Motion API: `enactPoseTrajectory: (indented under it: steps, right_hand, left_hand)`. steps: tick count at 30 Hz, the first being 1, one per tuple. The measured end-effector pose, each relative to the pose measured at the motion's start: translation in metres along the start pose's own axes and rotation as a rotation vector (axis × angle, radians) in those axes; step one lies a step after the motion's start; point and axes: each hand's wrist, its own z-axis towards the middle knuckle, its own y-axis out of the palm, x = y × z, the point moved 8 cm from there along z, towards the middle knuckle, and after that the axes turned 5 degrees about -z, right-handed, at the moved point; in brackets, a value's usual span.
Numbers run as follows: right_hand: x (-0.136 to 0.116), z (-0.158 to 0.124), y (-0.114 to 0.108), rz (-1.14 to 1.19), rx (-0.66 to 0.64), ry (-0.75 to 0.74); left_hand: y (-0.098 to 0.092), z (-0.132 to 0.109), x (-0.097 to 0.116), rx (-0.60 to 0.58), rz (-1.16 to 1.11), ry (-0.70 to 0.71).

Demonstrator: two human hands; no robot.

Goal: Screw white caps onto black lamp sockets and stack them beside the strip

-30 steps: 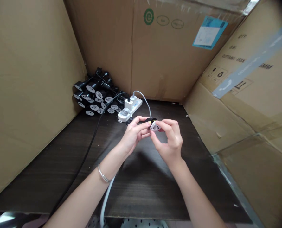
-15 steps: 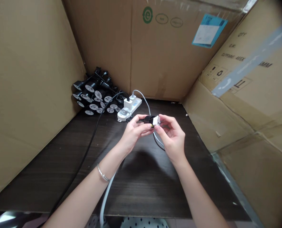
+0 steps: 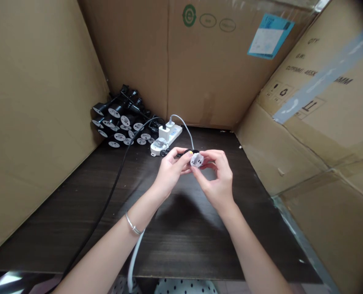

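Observation:
Between both hands, above the middle of the dark tabletop, is a small black socket-like piece with a white round face (image 3: 196,160). Its face has dark slots and points towards me. My left hand (image 3: 171,168) is closed on the black body from the left, thumb on top near the rim. My right hand (image 3: 216,175) grips the white face's right edge between thumb and fingers. Much of the black body is hidden behind the fingers and the face.
Similar black pieces with white round faces lie in a pile (image 3: 123,118) at the back left. A white power strip (image 3: 157,148) with plugged-in adapters stands beside it. A black cable (image 3: 114,188) crosses the left side of the table. Cardboard walls (image 3: 200,73) enclose three sides.
The white face has turned from side-on to facing me. Both hands have shifted slightly left with the piece, and the right fingers have moved around its edge.

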Motion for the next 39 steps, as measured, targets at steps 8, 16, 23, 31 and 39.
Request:
enactPoseTrajectory:
  steps: [8,16,23,31,39]
  right_hand:
    - [0.006,0.0,0.002,0.026,-0.025,0.04]
    - [0.01,0.002,0.002,0.055,-0.043,0.069]
    - [0.017,0.002,0.003,0.08,-0.077,0.113]
    - [0.032,0.003,0.004,0.168,-0.075,0.2]
    - [0.027,0.001,0.003,0.007,0.007,0.123]
  left_hand:
    - [0.0,-0.001,-0.003,0.001,-0.032,0.017]
    - [0.003,-0.002,-0.004,0.002,-0.104,-0.02]
    - [0.002,-0.001,-0.007,-0.003,-0.101,-0.02]
    - [0.006,-0.001,-0.007,-0.036,-0.072,-0.068]
    - [0.015,-0.006,0.005,-0.152,0.167,0.017]
